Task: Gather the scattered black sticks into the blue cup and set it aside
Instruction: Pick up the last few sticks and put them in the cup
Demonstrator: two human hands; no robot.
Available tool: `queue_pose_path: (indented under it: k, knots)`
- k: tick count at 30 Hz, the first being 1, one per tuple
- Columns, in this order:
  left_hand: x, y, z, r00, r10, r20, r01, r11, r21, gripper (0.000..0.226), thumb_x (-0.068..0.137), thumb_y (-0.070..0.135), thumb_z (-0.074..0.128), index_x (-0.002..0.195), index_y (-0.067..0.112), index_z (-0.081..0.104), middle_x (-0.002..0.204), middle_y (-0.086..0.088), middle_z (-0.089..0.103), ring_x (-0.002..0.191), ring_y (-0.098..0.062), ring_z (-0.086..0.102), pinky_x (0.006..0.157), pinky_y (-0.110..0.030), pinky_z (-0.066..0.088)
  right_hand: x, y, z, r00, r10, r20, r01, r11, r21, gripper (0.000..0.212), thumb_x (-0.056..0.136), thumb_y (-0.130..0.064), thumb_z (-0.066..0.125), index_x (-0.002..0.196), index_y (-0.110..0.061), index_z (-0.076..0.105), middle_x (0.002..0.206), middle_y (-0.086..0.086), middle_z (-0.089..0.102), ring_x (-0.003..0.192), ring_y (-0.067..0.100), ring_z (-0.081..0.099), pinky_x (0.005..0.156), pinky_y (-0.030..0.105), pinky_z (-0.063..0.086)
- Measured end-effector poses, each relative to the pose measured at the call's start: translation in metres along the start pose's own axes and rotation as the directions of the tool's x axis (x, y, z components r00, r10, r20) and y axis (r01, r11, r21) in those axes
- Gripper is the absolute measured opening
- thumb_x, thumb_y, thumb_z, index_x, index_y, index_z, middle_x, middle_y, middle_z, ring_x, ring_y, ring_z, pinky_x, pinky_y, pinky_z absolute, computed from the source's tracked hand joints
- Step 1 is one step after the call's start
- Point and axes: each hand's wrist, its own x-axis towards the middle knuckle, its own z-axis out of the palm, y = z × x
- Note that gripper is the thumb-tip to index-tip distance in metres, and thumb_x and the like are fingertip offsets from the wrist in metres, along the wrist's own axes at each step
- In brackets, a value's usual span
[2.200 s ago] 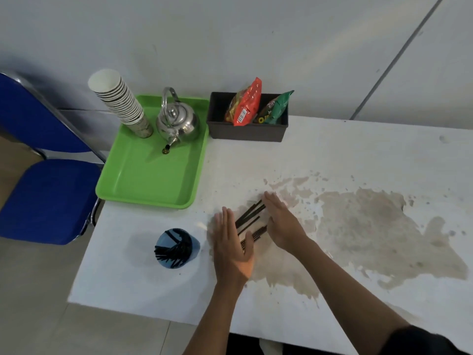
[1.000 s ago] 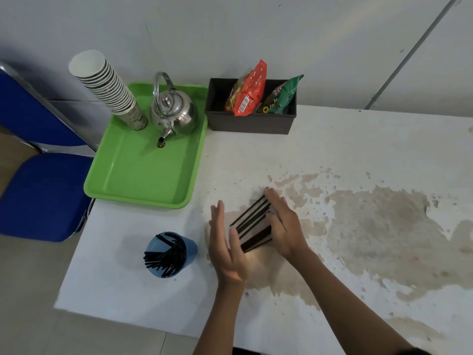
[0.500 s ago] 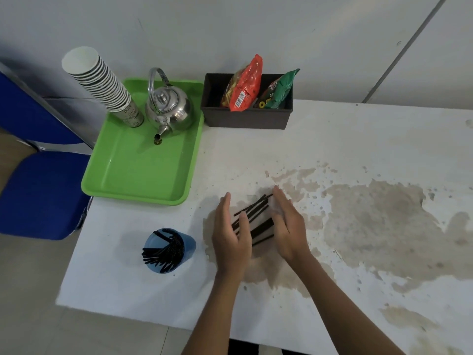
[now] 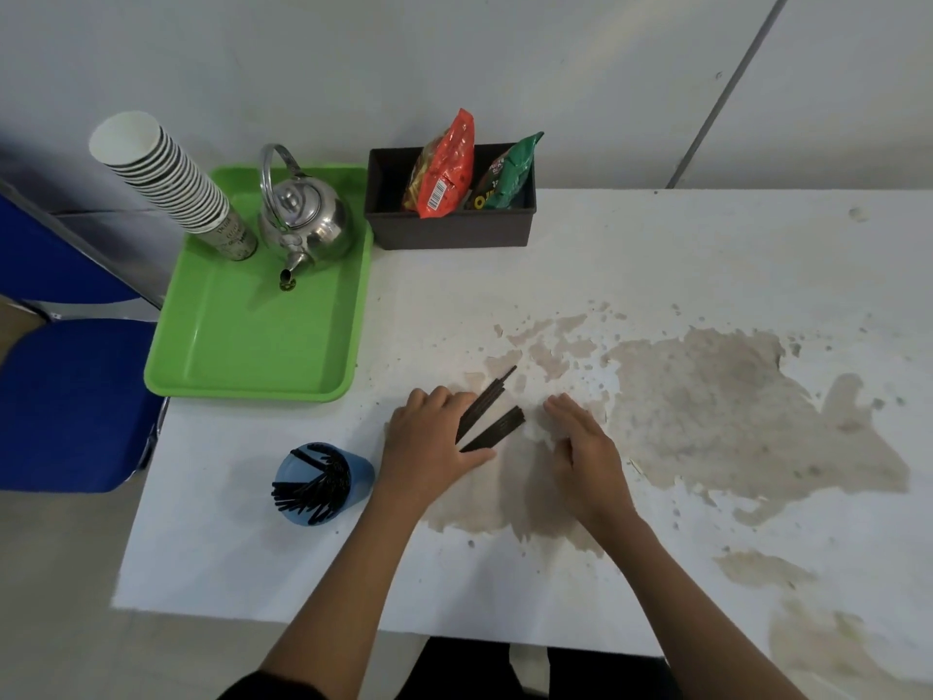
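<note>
Between both hands point(image 4: 505, 447), thin black sticks point(image 4: 492, 416), loosely fanned bundle

Table layout, head view

Loose sticks point(image 4: 492, 415) lie mid-table point(image 4: 656, 255) between left hand point(image 4: 434, 447) and right hand point(image 4: 585, 447). Cup point(image 4: 323, 482) with more sticks stands left of the left hand. Tray point(image 4: 252, 346) behind it carries kettle point(image 4: 303, 214) and paper cup stack point(image 4: 171, 179). Snack box point(image 4: 449, 229) sits right of tray, against the wall.

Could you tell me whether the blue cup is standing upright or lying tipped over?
Upright: the blue cup shows its open rim upward, with black sticks standing out of it.
</note>
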Motion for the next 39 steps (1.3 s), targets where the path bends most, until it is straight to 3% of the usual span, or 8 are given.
queue_pose_path:
  k: [5, 11, 15, 21, 25, 34, 39]
  knots:
    - [0.0, 0.014, -0.006, 0.997, -0.069, 0.027, 0.07, 0.996, -0.054, 0.084, 0.068, 0.081, 0.061, 0.133, 0.031, 0.044, 0.122, 0.007, 0.054, 0.109, -0.019, 0.053, 0.089, -0.036, 0.046, 0.0, 0.011, -0.003, 0.992, -0.076, 0.097, 0.081, 0.996, -0.049, 0.044, 0.095, -0.004, 0.048, 0.138, -0.016, 0.05, 0.153, -0.004, 0.036, 0.145, 0.009, 0.024, 0.118, 0.034, 0.029]
    - [0.003, 0.026, -0.001, 0.994, -0.09, 0.06, 0.093, 0.995, -0.04, 0.069, 0.077, 0.068, 0.067, 0.125, 0.024, 0.045, 0.124, 0.004, 0.055, 0.11, -0.017, 0.053, 0.087, -0.033, 0.047, -0.003, 0.016, -0.002, 0.989, -0.077, 0.123, 0.083, 0.995, -0.046, 0.052, 0.093, 0.001, 0.047, 0.142, -0.017, 0.045, 0.155, -0.007, 0.032, 0.145, 0.006, 0.019, 0.115, 0.038, 0.034]
    - [0.002, 0.03, 0.002, 0.992, -0.105, 0.064, 0.108, 0.993, -0.055, 0.062, 0.082, 0.061, 0.066, 0.126, 0.023, 0.046, 0.127, 0.004, 0.057, 0.117, -0.019, 0.053, 0.094, -0.037, 0.046, -0.006, 0.018, 0.004, 0.992, -0.08, 0.097, 0.084, 0.996, -0.037, 0.052, 0.093, 0.001, 0.047, 0.143, -0.015, 0.044, 0.156, -0.006, 0.03, 0.146, 0.007, 0.016, 0.117, 0.042, 0.028]
    - [-0.003, 0.033, 0.006, 0.99, -0.126, 0.064, 0.128, 0.991, -0.032, 0.05, 0.087, 0.06, 0.061, 0.119, 0.024, 0.049, 0.12, 0.005, 0.06, 0.113, -0.017, 0.057, 0.097, -0.038, 0.045, -0.008, 0.017, 0.009, 0.994, -0.081, 0.076, 0.084, 0.996, -0.036, 0.052, 0.095, 0.0, 0.044, 0.144, -0.014, 0.04, 0.157, -0.005, 0.028, 0.147, 0.007, 0.012, 0.122, 0.039, 0.015]
    - [-0.005, 0.036, 0.005, 0.988, -0.14, 0.066, 0.14, 0.99, 0.003, 0.042, 0.092, 0.057, 0.055, 0.117, 0.024, 0.053, 0.116, 0.005, 0.062, 0.108, -0.018, 0.059, 0.095, -0.036, 0.041, -0.007, 0.019, 0.01, 0.995, -0.078, 0.069, 0.081, 0.996, -0.038, 0.053, 0.094, 0.001, 0.046, 0.145, -0.015, 0.04, 0.157, -0.006, 0.027, 0.147, 0.007, 0.013, 0.122, 0.039, 0.015]
    - [-0.007, 0.039, 0.009, 0.987, -0.131, 0.096, 0.115, 0.981, 0.156, 0.049, 0.099, 0.057, 0.038, 0.124, 0.018, 0.054, 0.12, -0.001, 0.063, 0.107, -0.019, 0.06, 0.097, -0.035, 0.045, -0.007, 0.02, 0.01, 0.991, -0.108, 0.076, 0.112, 0.992, -0.055, 0.06, 0.092, 0.014, 0.035, 0.146, -0.012, 0.036, 0.157, -0.003, 0.025, 0.148, 0.012, 0.011, 0.122, 0.035, 0.005]
    - [-0.007, 0.04, 0.01, 0.986, -0.124, 0.108, 0.099, 0.973, 0.21, 0.05, 0.101, 0.055, 0.034, 0.126, 0.016, 0.052, 0.123, -0.003, 0.062, 0.108, -0.02, 0.061, 0.099, -0.037, 0.048, -0.008, 0.021, 0.011, 0.99, -0.121, 0.079, 0.127, 0.989, -0.075, 0.058, 0.094, 0.011, 0.033, 0.147, -0.012, 0.033, 0.158, -0.003, 0.022, 0.148, 0.013, 0.01, 0.119, 0.028, -0.001]
